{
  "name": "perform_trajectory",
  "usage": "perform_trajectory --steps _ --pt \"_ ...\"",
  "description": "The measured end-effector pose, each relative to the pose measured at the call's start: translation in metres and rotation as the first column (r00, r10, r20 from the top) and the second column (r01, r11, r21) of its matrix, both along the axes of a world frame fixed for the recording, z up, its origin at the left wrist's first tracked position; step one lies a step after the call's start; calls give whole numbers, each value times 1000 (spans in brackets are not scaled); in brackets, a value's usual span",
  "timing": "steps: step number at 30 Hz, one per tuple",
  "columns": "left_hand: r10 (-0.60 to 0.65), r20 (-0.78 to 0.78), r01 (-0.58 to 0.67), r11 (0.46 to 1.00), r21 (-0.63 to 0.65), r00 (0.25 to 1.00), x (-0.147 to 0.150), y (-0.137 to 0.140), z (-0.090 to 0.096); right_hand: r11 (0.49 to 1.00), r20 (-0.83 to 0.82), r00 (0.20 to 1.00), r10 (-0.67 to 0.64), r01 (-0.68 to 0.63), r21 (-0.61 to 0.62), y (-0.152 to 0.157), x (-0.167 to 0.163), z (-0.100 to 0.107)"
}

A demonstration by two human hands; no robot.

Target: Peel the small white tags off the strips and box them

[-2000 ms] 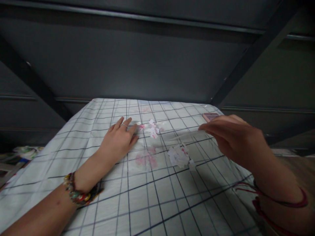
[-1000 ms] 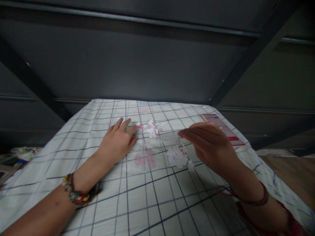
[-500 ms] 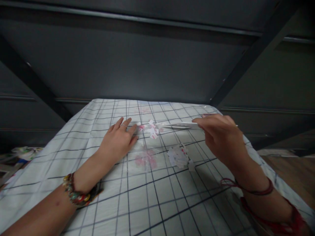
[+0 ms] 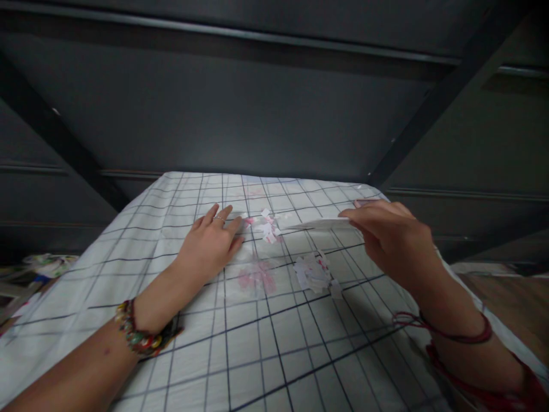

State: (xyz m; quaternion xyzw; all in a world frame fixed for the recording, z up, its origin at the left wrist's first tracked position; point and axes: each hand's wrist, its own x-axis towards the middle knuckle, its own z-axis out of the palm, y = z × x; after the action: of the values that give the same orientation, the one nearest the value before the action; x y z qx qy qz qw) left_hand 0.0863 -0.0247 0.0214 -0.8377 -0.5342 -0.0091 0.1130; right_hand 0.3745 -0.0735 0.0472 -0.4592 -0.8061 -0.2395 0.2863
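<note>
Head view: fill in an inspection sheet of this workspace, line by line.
Surface: white cloth with dark grid lines.
Job's things: thin pale sheet, near edge-on; near scrap pile; far scrap cluster; pink petal-shaped patch.
Clutter: phone, mostly hidden behind the right hand; blurred items at left.
Hands: left hand palm-down, fingers near the far scrap cluster; right hand pinching the thin pale sheet.
Cables: nothing seen.
Surroundings: dark panels behind, brown floor at right.

Readable text: none.
Near scraps (image 4: 313, 273): small red marks, too small to tell whether they are letters.
Far scraps (image 4: 269, 230): pink and red marks, equally unreadable.
Clear sheet (image 4: 259, 279): faint pink pattern, not legible as any character.
Items at left edge (image 4: 50, 264): coloured patches, too blurred to read.
</note>
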Motion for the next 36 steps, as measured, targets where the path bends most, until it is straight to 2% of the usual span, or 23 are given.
perform_trajectory --steps 2,6,11,16,22,25,28,31,36 --pt "-5 -4 5 1000 4 1000 0 1 0 999 35 999 5 -4 -34 0 -1 0" --pt "-18 0 18 1000 24 1000 -2 2 0 992 85 991 102 -96 -78 -4 -6 4" --pt "-5 14 5 1000 8 1000 -1 1 1 977 99 972 212 -211 -18 -12 -12 12" --pt "8 32 -8 1000 -20 999 1 1 2 990 144 980 138 -141 7 -11 -8 14" --pt "-10 41 10 1000 -11 999 -1 2 0 951 125 944 306 -308 -9 -19 -18 18" --pt "-13 37 13 1000 3 999 -2 2 -2 953 79 951 300 -302 19 -23 -14 21" --pt "-10 38 10 1000 3 999 -2 2 -1 963 69 961 269 -266 -40 -22 -4 23" --pt "-5 42 6 1000 -11 999 -1 1 0 953 96 950 297 -288 -94 -19 -3 21" --pt "-6 37 7 1000 -20 999 -1 1 1 934 96 929 358 -358 -13 -19 -17 18"
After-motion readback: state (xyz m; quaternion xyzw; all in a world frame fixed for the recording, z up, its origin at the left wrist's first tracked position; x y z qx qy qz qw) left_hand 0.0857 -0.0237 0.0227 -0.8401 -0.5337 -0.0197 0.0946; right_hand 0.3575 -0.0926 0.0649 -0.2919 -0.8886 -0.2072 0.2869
